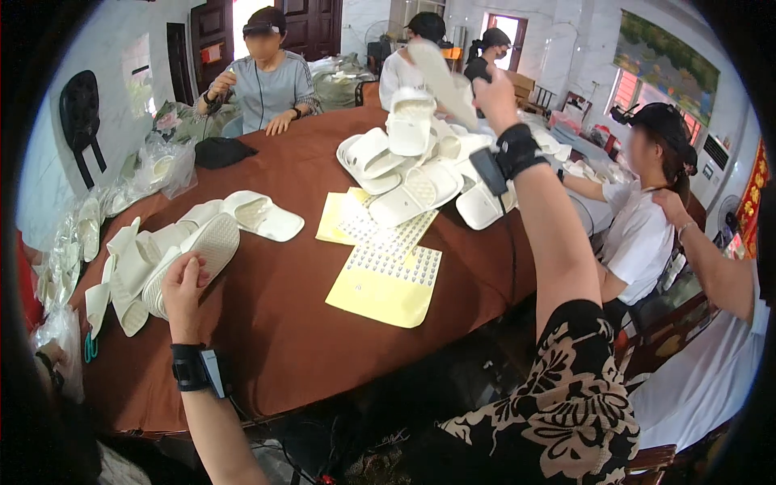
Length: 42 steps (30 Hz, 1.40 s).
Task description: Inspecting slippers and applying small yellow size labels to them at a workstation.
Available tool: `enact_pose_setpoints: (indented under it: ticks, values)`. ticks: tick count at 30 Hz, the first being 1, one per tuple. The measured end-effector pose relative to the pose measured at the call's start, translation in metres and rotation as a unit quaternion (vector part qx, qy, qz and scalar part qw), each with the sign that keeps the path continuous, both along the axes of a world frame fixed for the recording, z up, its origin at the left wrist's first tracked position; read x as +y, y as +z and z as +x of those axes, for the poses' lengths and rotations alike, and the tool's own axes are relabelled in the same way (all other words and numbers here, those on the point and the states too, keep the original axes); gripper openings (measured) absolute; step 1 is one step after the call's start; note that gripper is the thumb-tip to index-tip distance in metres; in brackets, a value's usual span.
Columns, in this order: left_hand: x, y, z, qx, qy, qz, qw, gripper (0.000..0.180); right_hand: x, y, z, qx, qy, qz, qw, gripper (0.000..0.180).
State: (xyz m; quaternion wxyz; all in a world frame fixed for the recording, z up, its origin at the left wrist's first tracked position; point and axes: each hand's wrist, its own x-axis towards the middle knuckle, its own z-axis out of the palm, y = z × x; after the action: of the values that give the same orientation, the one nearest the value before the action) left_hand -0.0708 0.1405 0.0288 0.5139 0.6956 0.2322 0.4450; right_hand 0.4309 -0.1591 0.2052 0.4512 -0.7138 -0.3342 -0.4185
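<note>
Along the left side of the brown-covered table [267, 356], clear plastic bags [166, 166] bunch up with pale slippers inside, and right beside them comes a cluster of white slippers [133, 279], several propped on edge. Now the left hand [186, 283] (dark wristband [192, 368] and all), fingers curled in toward the thumb, right in front of an upturned slipper [217, 241] showing its textured sole; whether those fingers pinch anything, I can't tell. Beyond it, a black cap [224, 152] sits on the cloth near a co-worker in a grey top [271, 85], one palm down on the table. On to the middle, where yellow sheets [384, 295] with rows of small dark marks overlap, their far end up against a big heap of white slippers [420, 186]. And look above that heap: the right hand [495, 95] is up high, fingers grasping the edge of a blurred white slipper [440, 79], tilted in the air! Over at the right, a co-worker in a white top [643, 234] has another person's hand [672, 208] resting at the shoulder.
</note>
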Motion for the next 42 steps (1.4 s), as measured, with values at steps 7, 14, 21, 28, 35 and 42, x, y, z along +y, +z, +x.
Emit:
enact_pose_setpoints:
  ticks: [7, 14, 21, 28, 35, 42]
  values:
    - [0.015, -0.001, -0.018, -0.093, 0.271, 0.273, 0.918, 0.016, 0.022, -0.077, -0.039, 0.065, 0.114, -0.095, 0.987, 0.032]
    - [0.025, -0.003, -0.026, 0.170, 0.479, 0.330, 0.796, 0.023, 0.053, -0.102, -0.113, 0.142, 0.265, -0.290, 0.909, 0.026]
    - [0.012, 0.005, -0.026, 0.154, 0.455, 0.306, 0.822, 0.020, 0.062, -0.108, -0.181, 0.070, 0.299, -0.449, 0.839, 0.030]
    - [-0.003, 0.015, -0.022, 0.038, 0.199, -0.023, 0.979, 0.029, 0.076, -0.105, -0.220, 0.033, 0.371, -0.465, 0.803, 0.028]
    - [0.008, 0.004, -0.023, 0.172, 0.355, 0.140, 0.908, 0.037, 0.103, -0.115, -0.239, 0.124, 0.430, -0.490, 0.748, 0.040]
    - [0.009, 0.003, -0.028, 0.281, 0.291, 0.137, 0.904, 0.041, 0.160, -0.136, -0.251, 0.379, 0.436, -0.408, 0.707, 0.045]
